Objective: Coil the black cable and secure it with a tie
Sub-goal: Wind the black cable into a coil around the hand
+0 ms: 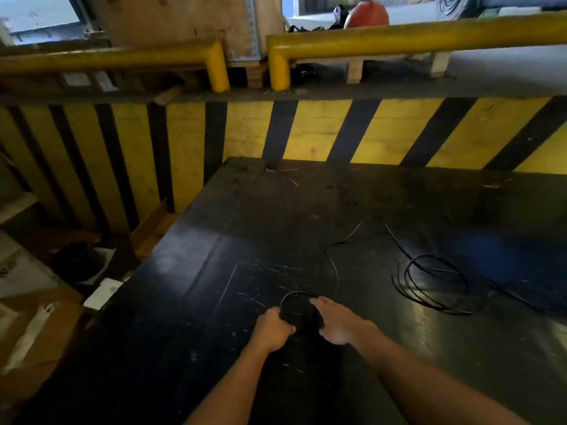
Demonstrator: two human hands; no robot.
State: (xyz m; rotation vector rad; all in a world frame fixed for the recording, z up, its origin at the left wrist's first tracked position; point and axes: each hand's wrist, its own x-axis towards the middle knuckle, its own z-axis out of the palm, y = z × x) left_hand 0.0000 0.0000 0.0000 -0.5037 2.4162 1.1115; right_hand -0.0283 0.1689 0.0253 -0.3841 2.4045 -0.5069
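Observation:
A small black cable coil (pixel 299 312) sits between my two hands just above the dark table (pixel 214 271). My left hand (pixel 274 330) is closed on the coil's left side. My right hand (pixel 337 322) grips its right side with the fingers curled over the top. A loose thin strand (pixel 334 268) runs from the coil away across the table toward the far side. No tie can be made out in my hands.
A second loose bundle of black cable (pixel 429 283) lies on the table to the right. A yellow-and-black striped wall (pixel 306 130) borders the table's far edge, with yellow rails (pixel 399 41) above. Boxes and clutter (pixel 46 302) lie below the left edge.

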